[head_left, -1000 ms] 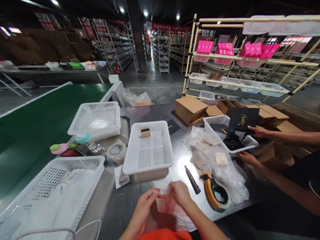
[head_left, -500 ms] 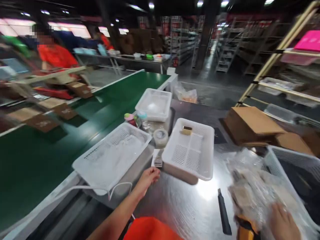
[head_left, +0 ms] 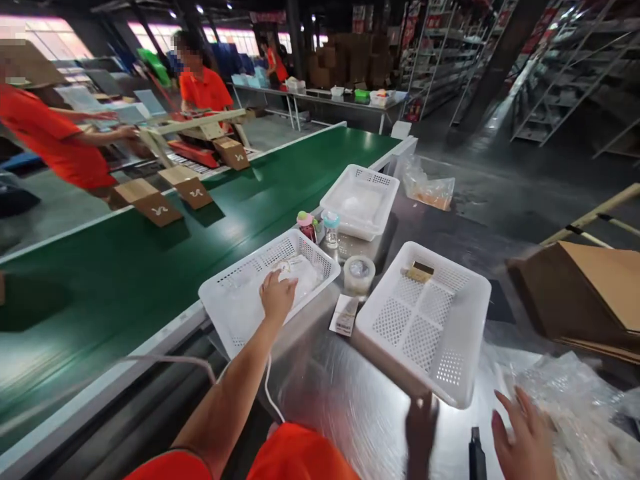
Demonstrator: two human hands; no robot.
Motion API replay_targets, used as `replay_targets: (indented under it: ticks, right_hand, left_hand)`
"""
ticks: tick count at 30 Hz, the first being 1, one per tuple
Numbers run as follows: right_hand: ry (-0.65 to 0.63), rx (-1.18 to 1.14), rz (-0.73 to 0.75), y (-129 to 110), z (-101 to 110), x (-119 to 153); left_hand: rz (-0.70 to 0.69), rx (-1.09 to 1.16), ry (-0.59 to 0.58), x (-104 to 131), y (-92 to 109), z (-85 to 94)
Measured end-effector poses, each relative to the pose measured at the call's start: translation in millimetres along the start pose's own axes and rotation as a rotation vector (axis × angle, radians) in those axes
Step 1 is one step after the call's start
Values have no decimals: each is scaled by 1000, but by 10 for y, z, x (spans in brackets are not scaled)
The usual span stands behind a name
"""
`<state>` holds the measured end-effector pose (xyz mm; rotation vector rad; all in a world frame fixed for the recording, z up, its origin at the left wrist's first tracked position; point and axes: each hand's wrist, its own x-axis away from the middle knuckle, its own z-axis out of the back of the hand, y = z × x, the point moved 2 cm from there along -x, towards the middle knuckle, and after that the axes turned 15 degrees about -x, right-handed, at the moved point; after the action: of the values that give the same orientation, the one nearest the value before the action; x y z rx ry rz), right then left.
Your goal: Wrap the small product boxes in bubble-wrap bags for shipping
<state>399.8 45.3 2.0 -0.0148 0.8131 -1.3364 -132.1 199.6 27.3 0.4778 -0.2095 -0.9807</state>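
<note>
My left hand [head_left: 278,295] is over the left white basket [head_left: 230,288], its fingers bent and partly apart near clear plastic bags [head_left: 300,270] inside; whether it touches them I cannot tell. At the lower right, my right hand [head_left: 525,433] has its fingers spread, with nothing in it, beside a pile of clear plastic packages [head_left: 575,400]. A black-handled tool [head_left: 477,457] lies just left of that hand. The right white basket [head_left: 367,327] holds a small gold and black item [head_left: 420,271]. Between the baskets lie a printed card [head_left: 344,315] and a tape roll [head_left: 359,275].
A third white basket [head_left: 360,200] stands behind, with two small bottles [head_left: 331,230] before it. The green conveyor belt [head_left: 280,193] runs along the left, carrying cardboard boxes [head_left: 147,200]. Flat cardboard [head_left: 580,293] is at right. People in orange shirts stand across the belt.
The view has turned left. My left hand has moved from beside the printed card to over the left basket. My right hand has lifted off the plastic packages and spread its fingers.
</note>
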Motion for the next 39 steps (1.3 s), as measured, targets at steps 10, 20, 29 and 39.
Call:
replay_targets:
  ticks: [10, 20, 29, 39]
  right_hand:
    - [-115, -222, 85, -757, -739, -643]
    - [-140, -843, -543, -1415, -1055, -724]
    - [60, -1459, -1029, -2079, -901, -729]
    - [304, -1139, -688, -2111, -444, -385]
  left_hand:
    - [39, 592, -108, -276, 15, -61]
    - [196, 1434, -86, -91, 620, 430]
    - [205, 1320, -889, 1316, 1166, 291]
    - [-213, 990, -850, 1671, 1120, 563]
